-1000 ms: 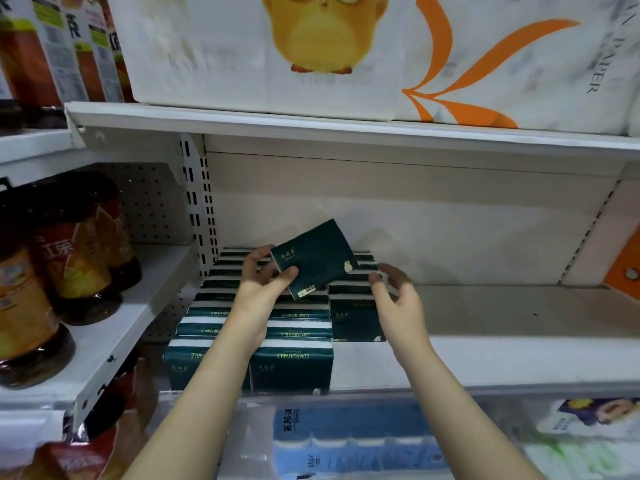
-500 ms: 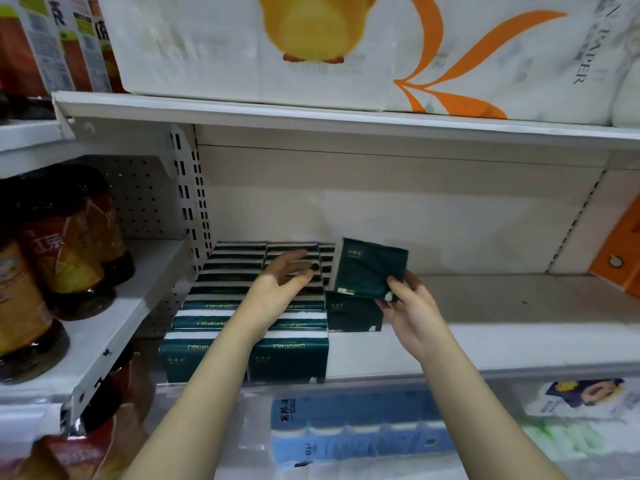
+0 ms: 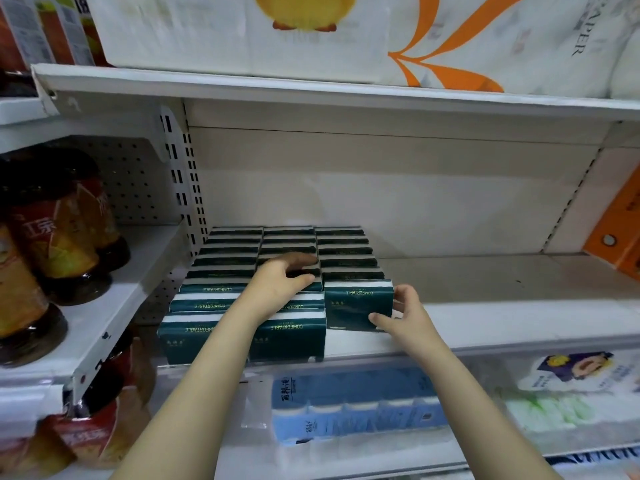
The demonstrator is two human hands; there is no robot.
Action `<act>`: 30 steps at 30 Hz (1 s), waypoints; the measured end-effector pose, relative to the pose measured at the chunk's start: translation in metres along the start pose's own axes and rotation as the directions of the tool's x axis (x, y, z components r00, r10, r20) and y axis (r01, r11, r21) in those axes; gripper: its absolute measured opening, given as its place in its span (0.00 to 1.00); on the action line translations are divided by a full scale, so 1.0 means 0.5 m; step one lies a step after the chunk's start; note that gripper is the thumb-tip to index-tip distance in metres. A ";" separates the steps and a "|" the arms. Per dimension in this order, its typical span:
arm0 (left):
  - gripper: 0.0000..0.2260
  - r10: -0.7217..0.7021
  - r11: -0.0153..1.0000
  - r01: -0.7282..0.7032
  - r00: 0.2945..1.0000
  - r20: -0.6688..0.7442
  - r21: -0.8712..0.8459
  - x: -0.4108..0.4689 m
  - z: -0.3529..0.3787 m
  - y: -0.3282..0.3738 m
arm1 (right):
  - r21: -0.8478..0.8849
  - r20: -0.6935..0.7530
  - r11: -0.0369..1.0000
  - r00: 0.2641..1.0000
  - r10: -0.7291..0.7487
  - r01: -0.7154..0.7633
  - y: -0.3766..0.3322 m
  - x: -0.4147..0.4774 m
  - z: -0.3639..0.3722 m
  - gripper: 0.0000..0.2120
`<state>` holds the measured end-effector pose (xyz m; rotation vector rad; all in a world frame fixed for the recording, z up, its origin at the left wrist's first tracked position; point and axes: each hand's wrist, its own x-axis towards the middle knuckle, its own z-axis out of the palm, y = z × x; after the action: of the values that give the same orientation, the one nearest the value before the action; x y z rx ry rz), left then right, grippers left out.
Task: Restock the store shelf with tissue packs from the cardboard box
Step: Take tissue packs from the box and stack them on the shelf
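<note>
place: shop | evidence: slotted metal shelving (image 3: pixel 485 282); stocked rows of tissue packs (image 3: pixel 221 289); bottles (image 3: pixel 59 237), probably tea

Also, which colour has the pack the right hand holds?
The pack is dark green, white-edged on top; head view.

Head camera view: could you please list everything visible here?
tissue packs: three rows, dark green with white bands, left of middle shelf
front pack: one, dark green, front of right row
bottles: several, dark with red labels, left shelves
large paper packs: at least two, white with orange print, top shelf
blue roll pack: one, blue, shelf below
orange pack: one, orange, right edge
left hand: resting on middle row
right hand: gripping front pack
</note>
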<state>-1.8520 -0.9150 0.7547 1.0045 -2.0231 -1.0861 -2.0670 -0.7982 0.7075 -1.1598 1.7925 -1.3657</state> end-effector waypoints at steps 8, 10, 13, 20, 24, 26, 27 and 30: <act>0.15 0.008 0.998 -0.008 1.000 -0.004 0.058 -0.001 0.002 0.002 | -0.139 0.013 0.988 0.997 -0.070 0.071 -0.020 -0.001 0.036 0.38; 0.15 0.004 0.998 -0.004 1.000 -0.009 0.060 -0.001 0.002 0.004 | -0.160 -0.018 0.985 0.997 -0.075 0.071 -0.024 0.004 0.043 0.37; 0.15 0.004 0.998 -0.003 1.000 -0.011 0.059 -0.001 0.003 0.007 | -0.166 -0.046 0.985 0.997 -0.060 0.052 -0.029 0.012 0.051 0.36; 0.14 -0.005 0.998 0.006 1.000 -0.014 0.070 0.000 0.004 0.007 | -0.176 -0.013 0.984 0.999 0.030 -0.031 -0.027 0.016 0.054 0.32; 0.14 -0.016 0.994 0.022 0.998 -0.058 0.103 0.003 0.009 0.010 | -0.160 0.047 0.984 0.995 0.088 -0.080 -0.029 0.019 0.046 0.37; 0.14 -0.006 0.992 0.020 0.993 -0.114 0.121 0.003 0.011 0.013 | -0.143 0.055 0.985 0.993 0.104 -0.095 -0.033 0.013 0.041 0.43; 0.14 0.006 0.992 0.011 0.991 -0.135 0.126 0.001 0.012 0.016 | -0.135 0.048 0.985 0.993 0.111 -0.104 -0.036 0.010 0.041 0.46; 0.17 0.057 0.993 -0.033 0.974 -0.221 0.112 -0.007 0.010 0.032 | -0.129 -0.023 0.989 0.997 0.067 -0.070 -0.060 -0.006 0.037 0.47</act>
<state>-1.8593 -0.9044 0.7656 1.0788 -1.9267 -0.8075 -2.0416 -0.8060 0.7305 -1.1448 1.9408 -1.2395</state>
